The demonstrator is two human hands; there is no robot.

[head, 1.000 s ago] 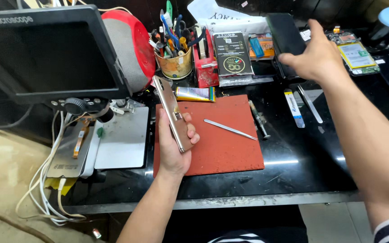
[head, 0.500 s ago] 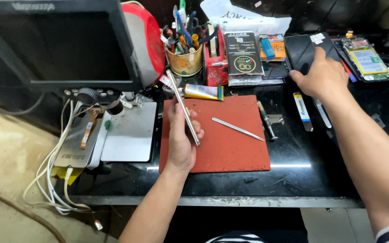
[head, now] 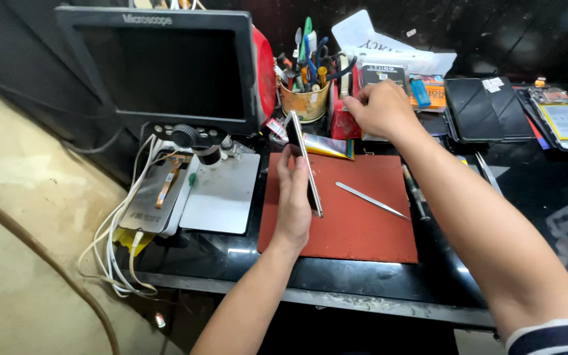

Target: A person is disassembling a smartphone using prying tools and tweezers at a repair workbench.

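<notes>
While the red work mat (head: 356, 223) leaves bare, flat room to its front edge, I see the back of the black bench (head: 534, 197) crowded. My left hand (head: 294, 204) clasps a thin, glossy phone (head: 305, 172) on edge, tilted over the mat's left part. A slim steel pair of tweezers (head: 373, 201) lies near. My right hand (head: 382, 108), fingers curled, reaches beside the brass-coloured tool cup (head: 305, 102); whether it pinches anything I cannot tell
</notes>
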